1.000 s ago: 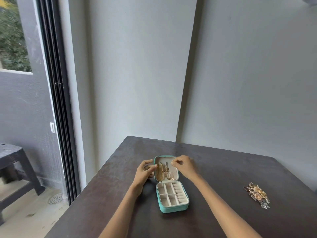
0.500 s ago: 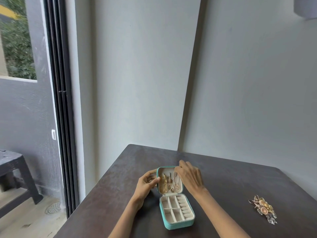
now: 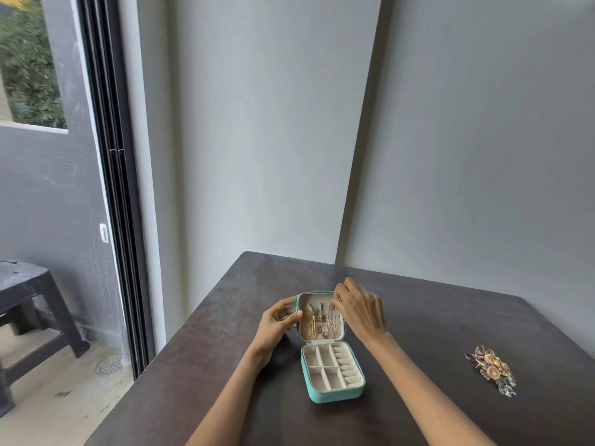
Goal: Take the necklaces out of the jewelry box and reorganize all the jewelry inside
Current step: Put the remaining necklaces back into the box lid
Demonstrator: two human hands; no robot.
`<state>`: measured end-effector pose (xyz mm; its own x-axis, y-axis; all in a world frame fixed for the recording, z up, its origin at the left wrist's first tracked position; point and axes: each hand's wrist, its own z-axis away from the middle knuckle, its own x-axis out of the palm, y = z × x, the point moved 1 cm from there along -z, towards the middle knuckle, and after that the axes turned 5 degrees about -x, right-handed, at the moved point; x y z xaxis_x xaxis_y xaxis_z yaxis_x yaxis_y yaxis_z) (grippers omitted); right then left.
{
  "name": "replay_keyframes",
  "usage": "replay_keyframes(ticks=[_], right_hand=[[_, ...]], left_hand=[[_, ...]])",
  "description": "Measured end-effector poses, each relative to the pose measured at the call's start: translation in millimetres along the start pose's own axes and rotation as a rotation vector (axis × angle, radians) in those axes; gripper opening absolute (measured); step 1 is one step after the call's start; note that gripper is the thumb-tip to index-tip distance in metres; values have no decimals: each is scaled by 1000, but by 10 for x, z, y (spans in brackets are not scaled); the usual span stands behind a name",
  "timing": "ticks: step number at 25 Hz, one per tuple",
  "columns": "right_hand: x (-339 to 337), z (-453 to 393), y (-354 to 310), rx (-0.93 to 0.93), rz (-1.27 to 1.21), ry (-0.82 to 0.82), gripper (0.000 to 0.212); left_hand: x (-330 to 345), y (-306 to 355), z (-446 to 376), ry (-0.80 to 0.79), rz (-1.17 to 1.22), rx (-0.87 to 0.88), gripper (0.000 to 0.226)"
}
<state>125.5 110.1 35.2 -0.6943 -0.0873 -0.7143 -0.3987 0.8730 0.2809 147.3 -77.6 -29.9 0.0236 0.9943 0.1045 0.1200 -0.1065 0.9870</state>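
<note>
Against the frames from a moment earlier, we see our right hand has slid from the lid's top edge down onto its upper right corner, fingertips now curled in at the tops of the necklaces, apparently pinching at one of the rose-gold chains or its hook, though the contact is too small for us to confirm; our left hand has kept to the lid's left edge, thumb and fingers curled round it to steady it upright. We read this as the first necklace being unhooked, so the removal step is only beginning and every chain is still hanging in the lid. The jewelry box sits at lower centre of the frame on the tabletop, open, its teal shell looking like smooth faux leather with rounded corners and a zipped rim, its lining a pale cream velvety fabric. The base is split into small rectangular compartments on the left and a column of padded ring rolls on the right, all appearing bare. The chains are thin, gold and rose-gold, hanging in parallel lines with small pendants low down, likely to tangle if pulled together. At lower right, well apart from the box, lies a heap of earrings, metallic discs and glinting bits in gold, copper and silver tones. The tabletop is dark brown, matte and faintly mottled
</note>
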Motion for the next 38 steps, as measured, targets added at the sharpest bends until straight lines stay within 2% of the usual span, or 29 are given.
replay_keyframes(ticks=[7,14,19,22,29,33,38], right_hand=[[12,-81,-42,-13,-17,-16,37],[15,10,55,-80,-107,36,23],[-62,174,55,49,-286,159,14],[-46,382,17,100,-326,179,14],[43,663,-88,150,-447,138,28],[63,645,-88,95,-451,85,38],[43,588,-119,-38,-422,1,33]], left_hand=[[9,21,14,5,-8,-4,28],[9,26,22,-2,1,-5,32],[12,47,58,-21,50,-10,34],[-12,50,78,-56,106,-26,37],[-42,-2,65,-115,182,-50,43],[-49,-30,45,-93,192,-58,43],[-30,-9,56,-88,190,-58,40]])
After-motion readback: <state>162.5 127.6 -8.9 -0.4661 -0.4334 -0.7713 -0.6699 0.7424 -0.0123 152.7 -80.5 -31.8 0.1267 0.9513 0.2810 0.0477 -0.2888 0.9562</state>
